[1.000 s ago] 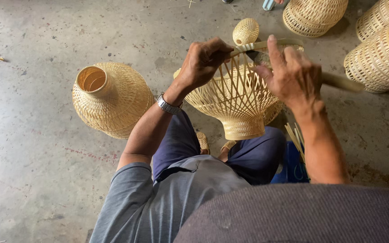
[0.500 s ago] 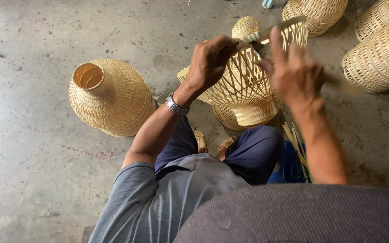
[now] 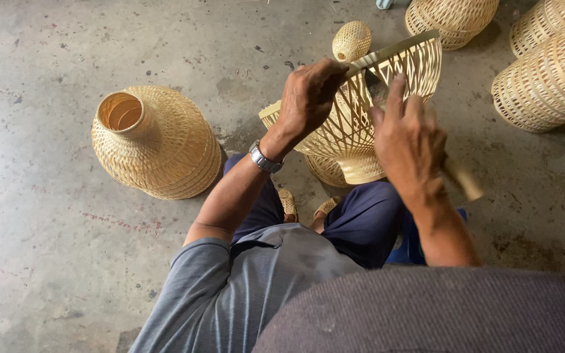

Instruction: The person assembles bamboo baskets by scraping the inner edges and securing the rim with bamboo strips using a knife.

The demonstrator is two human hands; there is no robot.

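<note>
My left hand (image 3: 308,98), with a metal watch on its wrist, grips the rim of an open-weave bamboo shade (image 3: 405,65) that rests tilted over my knees. My right hand (image 3: 408,144) holds a knife. Its wooden handle (image 3: 463,180) sticks out below my palm. The dark blade (image 3: 375,87) lies against the shade's rim, just beside my left thumb. The shade's narrow neck (image 3: 361,171) points down toward my legs.
A finished bell-shaped woven shade (image 3: 158,147) stands on the concrete floor at the left. A small woven ball (image 3: 352,40) lies beyond my hands. More woven shades (image 3: 452,19) (image 3: 550,78) crowd the top right. A blue object (image 3: 414,243) sits under my right leg.
The shade has tipped up and turned, so its wide rim now rises to the upper right. My right hand has dropped from the rim's top to its near side with the knife.
</note>
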